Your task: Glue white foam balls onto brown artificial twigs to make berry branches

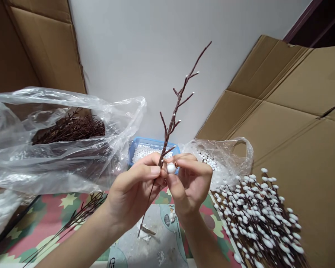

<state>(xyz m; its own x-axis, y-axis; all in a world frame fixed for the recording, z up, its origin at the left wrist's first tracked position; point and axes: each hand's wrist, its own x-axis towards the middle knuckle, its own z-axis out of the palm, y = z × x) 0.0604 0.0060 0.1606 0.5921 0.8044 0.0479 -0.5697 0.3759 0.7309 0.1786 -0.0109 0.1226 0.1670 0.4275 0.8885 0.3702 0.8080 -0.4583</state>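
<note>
My left hand pinches a brown artificial twig near its lower part. The twig stands tilted up to the right, and several of its side branches have small white tips. Between the thumb and fingers of my right hand is a white foam ball, right beside the twig's stem. Whether the ball touches a branch tip is hidden by my fingers. Behind my hands sits a blue basket of small white balls. Under them lies a board with white smears and a small stick.
A clear plastic bag with brown twigs stands at left. More bare twigs lie on the patterned cloth. At right are finished white-tipped branches, another bag of balls and cardboard.
</note>
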